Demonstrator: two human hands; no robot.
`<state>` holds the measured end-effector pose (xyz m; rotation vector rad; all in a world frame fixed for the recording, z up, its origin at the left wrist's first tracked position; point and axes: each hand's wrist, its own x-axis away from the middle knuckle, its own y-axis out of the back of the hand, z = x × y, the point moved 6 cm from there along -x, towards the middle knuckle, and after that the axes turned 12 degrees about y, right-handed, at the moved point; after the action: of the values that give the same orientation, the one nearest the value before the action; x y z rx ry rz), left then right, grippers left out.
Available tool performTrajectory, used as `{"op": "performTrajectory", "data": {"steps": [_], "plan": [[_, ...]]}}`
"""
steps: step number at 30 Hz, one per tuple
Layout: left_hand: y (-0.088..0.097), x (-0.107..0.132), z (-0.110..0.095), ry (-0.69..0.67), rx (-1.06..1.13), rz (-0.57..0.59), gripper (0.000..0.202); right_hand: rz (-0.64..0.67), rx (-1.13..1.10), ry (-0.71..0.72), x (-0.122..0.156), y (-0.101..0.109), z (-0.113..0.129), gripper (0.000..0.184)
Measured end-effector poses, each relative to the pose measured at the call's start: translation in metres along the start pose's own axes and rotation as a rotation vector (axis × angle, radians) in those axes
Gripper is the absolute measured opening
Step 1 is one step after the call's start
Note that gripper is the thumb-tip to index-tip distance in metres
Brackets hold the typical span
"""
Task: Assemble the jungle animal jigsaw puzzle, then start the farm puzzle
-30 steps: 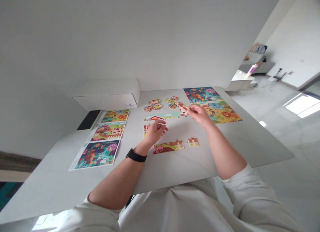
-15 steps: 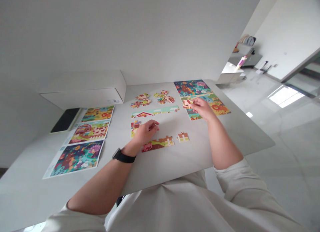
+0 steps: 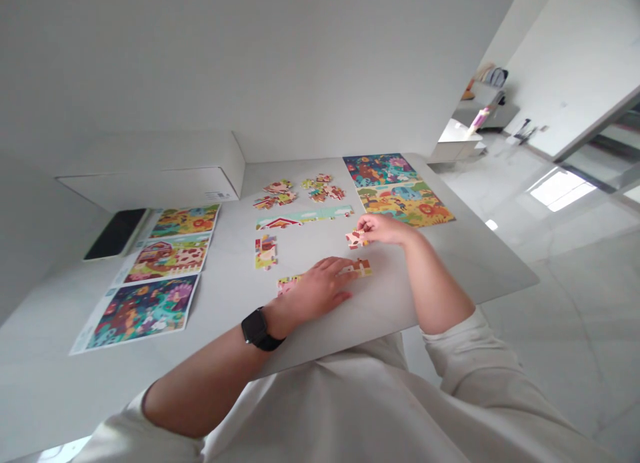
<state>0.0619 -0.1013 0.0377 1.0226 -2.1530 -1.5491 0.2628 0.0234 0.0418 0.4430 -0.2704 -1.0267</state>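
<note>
My right hand [image 3: 384, 229] pinches a cow-patterned puzzle piece [image 3: 355, 239] in white and brown, over the table or resting on it; I cannot tell which. My left hand [image 3: 323, 288] lies flat, fingers stretched, across the bottom puzzle strip [image 3: 287, 286] and hides most of it. Its fingertips reach the brown fence piece [image 3: 365, 268] at the strip's right end. Left of the hand lies a short joined puzzle section [image 3: 265, 252]. Farther back runs the top puzzle strip [image 3: 305, 218] with a red barn roof and pale sky.
Loose puzzle pieces form two piles, a left one [image 3: 276, 194] and a right one [image 3: 326, 190]. Picture boards [image 3: 407, 203] lie at the back right. Printed picture sheets [image 3: 145, 313], a dark-screened tablet [image 3: 116, 234] and a white box [image 3: 150, 183] occupy the left side.
My right hand has brought the cow piece left and nearer, off the picture boards. My left hand has moved right onto the bottom strip, and the fence piece now sits closer to that strip.
</note>
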Motion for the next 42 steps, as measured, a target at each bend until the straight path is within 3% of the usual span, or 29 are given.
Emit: {"op": "performTrajectory", "data": {"steps": [9,17,27,42], "plan": [[-0.023,0.003,-0.005,-0.059,-0.074,0.07,0.055,0.12,0.086,-0.078,-0.001,-0.011,-0.012,0.023],[-0.02,0.003,-0.01,-0.031,-0.075,0.09,0.056,0.133,0.25,-0.078,0.001,-0.01,-0.007,0.021],[-0.018,0.002,-0.016,-0.024,-0.118,0.129,0.056,0.248,0.283,-0.114,0.002,-0.015,-0.008,0.02],[-0.019,0.002,-0.016,-0.025,-0.134,0.115,0.056,0.196,0.602,-0.119,0.006,-0.018,0.011,0.013]]}}
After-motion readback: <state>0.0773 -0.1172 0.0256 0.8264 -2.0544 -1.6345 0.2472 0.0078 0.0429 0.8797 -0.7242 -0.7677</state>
